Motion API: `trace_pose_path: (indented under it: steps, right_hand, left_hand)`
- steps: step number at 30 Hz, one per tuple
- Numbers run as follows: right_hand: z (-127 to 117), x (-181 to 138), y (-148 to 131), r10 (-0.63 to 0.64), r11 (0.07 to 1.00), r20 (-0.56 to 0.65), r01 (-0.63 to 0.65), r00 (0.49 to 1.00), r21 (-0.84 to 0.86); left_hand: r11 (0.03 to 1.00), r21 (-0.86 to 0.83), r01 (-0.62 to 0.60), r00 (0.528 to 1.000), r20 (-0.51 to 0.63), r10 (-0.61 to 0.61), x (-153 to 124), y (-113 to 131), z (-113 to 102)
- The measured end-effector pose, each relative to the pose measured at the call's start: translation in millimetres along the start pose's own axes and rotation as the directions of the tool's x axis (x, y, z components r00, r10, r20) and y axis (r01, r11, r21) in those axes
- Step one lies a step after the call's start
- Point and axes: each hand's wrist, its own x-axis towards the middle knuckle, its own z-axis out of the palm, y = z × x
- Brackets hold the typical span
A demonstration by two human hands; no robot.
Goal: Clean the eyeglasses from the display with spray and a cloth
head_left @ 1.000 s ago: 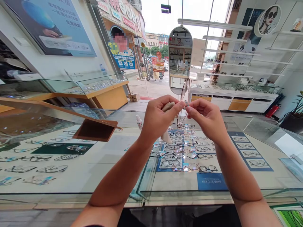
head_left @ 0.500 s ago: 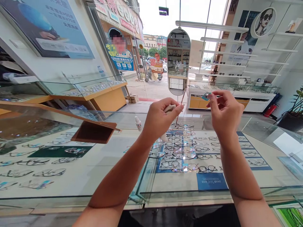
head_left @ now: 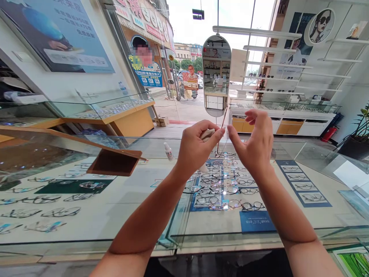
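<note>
Eyeglass frame [head_left: 225, 115], slim and reddish-brown, pinched between thumb and forefinger of the left hand [head_left: 197, 144]; pale, soft-looking cloth [head_left: 208, 134] bunched in the same grip. Right hand [head_left: 256, 144] open, thumb and fingers spread, thumb tip just beside the frame. Frame roughly edge-on, long axis near vertical, upper end leaning right. White bottle [head_left: 168, 152] left of left hand.

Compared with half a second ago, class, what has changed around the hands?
The right hand has moved left, back toward the eyeglasses, and is now open; the small bluish piece it held no longer shows. The left hand still holds the eyeglasses and pale cloth; the white bottle is unmoved.
</note>
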Motion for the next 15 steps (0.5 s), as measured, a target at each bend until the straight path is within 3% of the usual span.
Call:
trace_pose_path:
  steps: [6, 11, 15]
  right_hand:
    - [-4.1, 1.9, 1.5, 0.022, 0.993, 0.053, -0.016, 0.998, -0.115]
    - [-4.2, 1.7, 0.3, 0.082, 0.979, 0.234, -0.035, 0.969, -0.199]
    - [-1.2, 1.5, 4.2, 0.128, 0.979, 0.407, -0.051, 0.904, -0.196]
  left_hand:
    - [0.999, 0.029, -0.028, 0.986, -0.162, 0.033, 3.4, -2.9, 0.2]
    - [0.997, 0.036, -0.071, 0.952, -0.295, 0.078, 7.0, -8.1, -1.1]
    - [0.987, 0.065, -0.146, 0.910, -0.383, 0.160, 9.0, -10.7, -1.5]
